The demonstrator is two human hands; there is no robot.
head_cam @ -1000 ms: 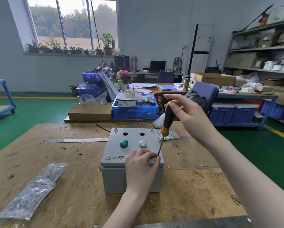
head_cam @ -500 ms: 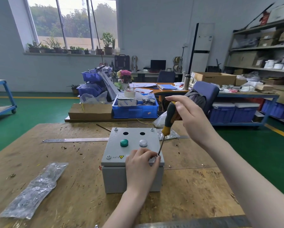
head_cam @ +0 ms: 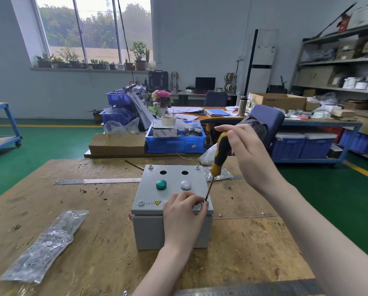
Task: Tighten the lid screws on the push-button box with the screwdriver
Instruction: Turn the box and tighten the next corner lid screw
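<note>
A grey push-button box [head_cam: 153, 223] stands on the wooden workbench [head_cam: 97, 242], with a green button [head_cam: 161, 184], a white button [head_cam: 186, 185] and two open holes in its lid. Screws show at the near-left corner [head_cam: 141, 202] and both far corners. My right hand [head_cam: 249, 154] grips the yellow-and-black screwdriver [head_cam: 220, 154], whose tip stands on the near-right lid corner. My left hand [head_cam: 184, 216] rests on that corner, fingers curled around the tip; the screw there is hidden.
A crumpled plastic bag [head_cam: 46, 244] lies at the left, and a steel ruler [head_cam: 97, 180] lies behind the box to the left. A foil packet [head_cam: 218, 174] sits beside the far-right corner. Blue bins, cardboard boxes and shelving stand beyond the bench.
My right hand has shifted slightly on the screwdriver handle, which now stands a little more upright. The left hand and box have stayed where they were.
</note>
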